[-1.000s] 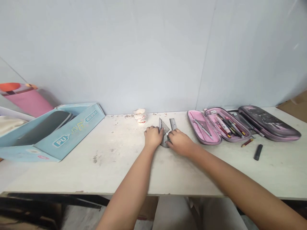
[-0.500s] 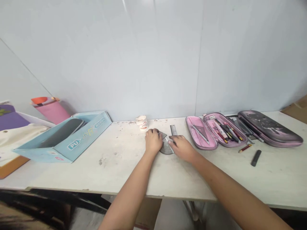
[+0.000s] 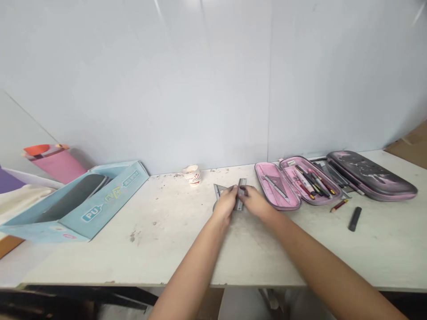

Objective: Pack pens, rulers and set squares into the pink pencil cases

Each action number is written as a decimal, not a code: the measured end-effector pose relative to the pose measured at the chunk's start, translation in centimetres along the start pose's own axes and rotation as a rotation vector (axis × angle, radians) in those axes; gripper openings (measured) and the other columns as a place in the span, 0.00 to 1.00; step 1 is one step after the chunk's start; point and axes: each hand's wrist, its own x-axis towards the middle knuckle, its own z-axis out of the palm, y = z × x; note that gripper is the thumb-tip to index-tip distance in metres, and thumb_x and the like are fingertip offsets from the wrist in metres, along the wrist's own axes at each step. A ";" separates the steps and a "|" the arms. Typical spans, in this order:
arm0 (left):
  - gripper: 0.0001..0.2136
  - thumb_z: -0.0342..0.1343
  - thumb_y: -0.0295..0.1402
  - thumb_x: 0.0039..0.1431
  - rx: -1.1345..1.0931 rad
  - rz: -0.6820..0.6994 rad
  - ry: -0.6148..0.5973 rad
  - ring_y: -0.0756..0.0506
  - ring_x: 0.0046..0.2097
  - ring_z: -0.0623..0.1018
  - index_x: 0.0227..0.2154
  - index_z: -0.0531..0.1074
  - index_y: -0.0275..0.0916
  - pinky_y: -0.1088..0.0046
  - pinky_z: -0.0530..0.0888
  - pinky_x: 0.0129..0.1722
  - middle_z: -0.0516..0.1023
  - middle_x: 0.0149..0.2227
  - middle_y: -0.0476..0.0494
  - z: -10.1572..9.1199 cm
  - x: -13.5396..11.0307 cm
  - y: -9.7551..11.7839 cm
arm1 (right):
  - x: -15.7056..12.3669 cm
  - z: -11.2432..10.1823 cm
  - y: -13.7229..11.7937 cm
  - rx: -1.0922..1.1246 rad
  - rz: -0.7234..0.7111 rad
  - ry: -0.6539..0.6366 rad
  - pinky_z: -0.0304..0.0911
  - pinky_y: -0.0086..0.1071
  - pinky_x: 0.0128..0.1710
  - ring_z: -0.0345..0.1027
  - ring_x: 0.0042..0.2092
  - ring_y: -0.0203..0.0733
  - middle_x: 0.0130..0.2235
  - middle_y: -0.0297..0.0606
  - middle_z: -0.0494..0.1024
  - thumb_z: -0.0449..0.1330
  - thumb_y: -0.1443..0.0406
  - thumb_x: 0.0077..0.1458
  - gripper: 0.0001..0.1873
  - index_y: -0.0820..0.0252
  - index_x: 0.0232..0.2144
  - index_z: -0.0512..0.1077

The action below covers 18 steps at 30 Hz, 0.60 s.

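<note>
My left hand point(image 3: 226, 203) and my right hand point(image 3: 256, 204) meet at the middle of the white table point(image 3: 173, 249), fingers curled over a small pile of grey geometry tools. A straight ruler point(image 3: 240, 192) pokes out between the two hands and a clear set square point(image 3: 218, 190) shows at the left hand's fingertips. Both hands pinch these pieces; which one each grips is hard to tell. An open pink pencil case point(image 3: 293, 186) full of pens lies just right of my right hand.
A dark closed pencil case point(image 3: 373, 175) lies at the far right, with a red pencil point(image 3: 338, 205) and a black stick point(image 3: 354, 218) in front. A small paper cup point(image 3: 192, 174) stands by the wall. A light blue box point(image 3: 76, 202) sits at left.
My left hand slid right to meet the right hand at the ruler. The protractor that lay between the hands is now covered, and the set square shows to the left.
</note>
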 end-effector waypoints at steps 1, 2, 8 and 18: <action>0.23 0.43 0.47 0.58 -0.021 0.001 -0.027 0.44 0.47 0.75 0.47 0.67 0.37 0.66 0.69 0.48 0.77 0.43 0.39 0.0 -0.3 0.2 | -0.1 0.2 0.0 -0.026 -0.022 0.014 0.59 0.37 0.51 0.64 0.52 0.44 0.52 0.52 0.68 0.49 0.68 0.54 0.20 0.67 0.49 0.66; 0.23 0.42 0.48 0.58 -0.032 0.013 -0.049 0.44 0.48 0.74 0.48 0.68 0.37 0.65 0.69 0.48 0.77 0.44 0.40 0.0 -0.6 0.5 | -0.2 0.3 -0.1 -0.042 -0.051 0.038 0.58 0.36 0.52 0.63 0.52 0.44 0.53 0.53 0.66 0.50 0.71 0.52 0.21 0.67 0.49 0.65; 0.26 0.43 0.50 0.58 -0.089 0.222 -0.133 0.44 0.57 0.67 0.52 0.65 0.38 0.66 0.61 0.57 0.67 0.55 0.41 2.0 -1.2 2.8 | -0.3 -2.5 -0.2 -0.182 -0.288 0.298 0.54 0.38 0.56 0.56 0.57 0.43 0.55 0.50 0.64 0.45 0.74 0.51 0.24 0.66 0.51 0.63; 0.24 0.41 0.48 0.59 0.092 0.246 -0.268 0.43 0.55 0.68 0.50 0.68 0.38 0.64 0.59 0.59 0.71 0.53 0.43 8.4 -1.1 5.0 | -0.5 -8.4 5.1 -0.432 -0.184 0.252 0.59 0.35 0.49 0.63 0.50 0.43 0.50 0.49 0.69 0.46 0.74 0.51 0.22 0.65 0.47 0.67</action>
